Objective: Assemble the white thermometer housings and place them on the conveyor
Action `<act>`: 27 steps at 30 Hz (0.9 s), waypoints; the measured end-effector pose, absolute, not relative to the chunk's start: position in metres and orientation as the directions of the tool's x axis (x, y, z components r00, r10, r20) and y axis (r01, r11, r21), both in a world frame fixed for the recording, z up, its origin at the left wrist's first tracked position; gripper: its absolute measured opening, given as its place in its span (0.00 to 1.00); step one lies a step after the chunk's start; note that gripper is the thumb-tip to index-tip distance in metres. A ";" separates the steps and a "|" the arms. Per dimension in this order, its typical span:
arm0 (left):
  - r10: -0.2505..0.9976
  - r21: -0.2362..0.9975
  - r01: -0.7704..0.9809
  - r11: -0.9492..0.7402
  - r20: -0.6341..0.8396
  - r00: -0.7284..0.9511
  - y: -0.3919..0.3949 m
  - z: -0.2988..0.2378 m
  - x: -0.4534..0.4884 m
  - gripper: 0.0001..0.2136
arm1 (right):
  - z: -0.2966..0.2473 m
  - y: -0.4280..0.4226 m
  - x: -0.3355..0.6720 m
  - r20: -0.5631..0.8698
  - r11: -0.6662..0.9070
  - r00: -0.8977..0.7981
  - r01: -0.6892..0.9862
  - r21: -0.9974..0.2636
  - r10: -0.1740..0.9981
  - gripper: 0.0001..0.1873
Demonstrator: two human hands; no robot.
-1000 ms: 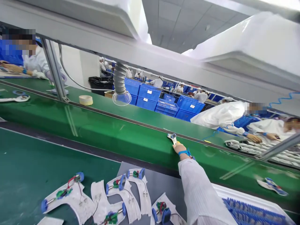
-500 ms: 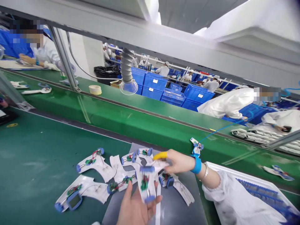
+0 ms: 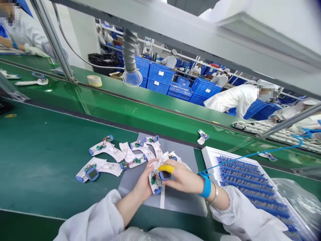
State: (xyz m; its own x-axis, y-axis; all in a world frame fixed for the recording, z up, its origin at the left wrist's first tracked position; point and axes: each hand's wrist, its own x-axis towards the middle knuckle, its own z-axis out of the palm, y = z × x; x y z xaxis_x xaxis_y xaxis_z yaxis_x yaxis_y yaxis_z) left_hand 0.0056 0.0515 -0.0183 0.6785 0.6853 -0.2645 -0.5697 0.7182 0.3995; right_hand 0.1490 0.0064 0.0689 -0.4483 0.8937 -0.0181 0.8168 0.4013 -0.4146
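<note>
A white gun-shaped housing half (image 3: 151, 187) with a green circuit board and a blue end piece is in my left hand (image 3: 144, 184), whose fingers close around its side. My right hand (image 3: 183, 177), with a yellow finger cot and a blue wrist strap, pinches a small blue-framed display (image 3: 165, 175) at that housing; its fingers cover part of both. Just behind my hands lies another housing half (image 3: 173, 156), partly hidden. To the left are several similar halves with boards and wires, among them one with a blue-framed display (image 3: 92, 174).
A grey mat (image 3: 184, 201) lies under my hands. At right stands a white tray (image 3: 209, 160) with rows of blue parts, beside a clear plastic bag (image 3: 298, 197). Beyond runs a green conveyor (image 3: 150, 117) carrying a tape roll (image 3: 94, 80) and housing pieces. Co-workers are across it.
My left hand has turned from palm-up to gripping the housing from the side. My right hand has come down from its upper end onto the display. The view has tilted downward.
</note>
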 end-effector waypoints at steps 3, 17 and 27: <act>0.610 0.580 -0.432 0.691 -0.145 0.779 0.048 -0.026 0.002 0.18 | 0.072 0.001 0.150 0.008 0.413 -0.444 0.826 -0.384 0.896 0.15; 0.318 0.498 -0.281 0.820 0.012 0.948 0.046 -0.038 -0.001 0.27 | 0.057 -0.018 0.153 0.404 0.603 -0.493 0.769 -0.211 0.770 0.14; 0.348 0.499 -0.267 0.825 -0.074 0.935 0.045 -0.035 -0.001 0.26 | 0.051 -0.020 0.154 0.441 0.598 -0.483 0.784 -0.168 0.756 0.11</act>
State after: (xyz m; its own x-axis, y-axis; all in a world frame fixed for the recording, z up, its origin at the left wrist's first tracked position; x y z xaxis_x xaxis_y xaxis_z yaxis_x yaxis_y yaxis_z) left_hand -0.0006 0.0455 -0.0351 0.9348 0.3475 -0.0736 -0.2673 0.8245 0.4987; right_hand 0.1541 -0.0204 0.0507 -0.4830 0.7564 0.4412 0.7835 0.5983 -0.1678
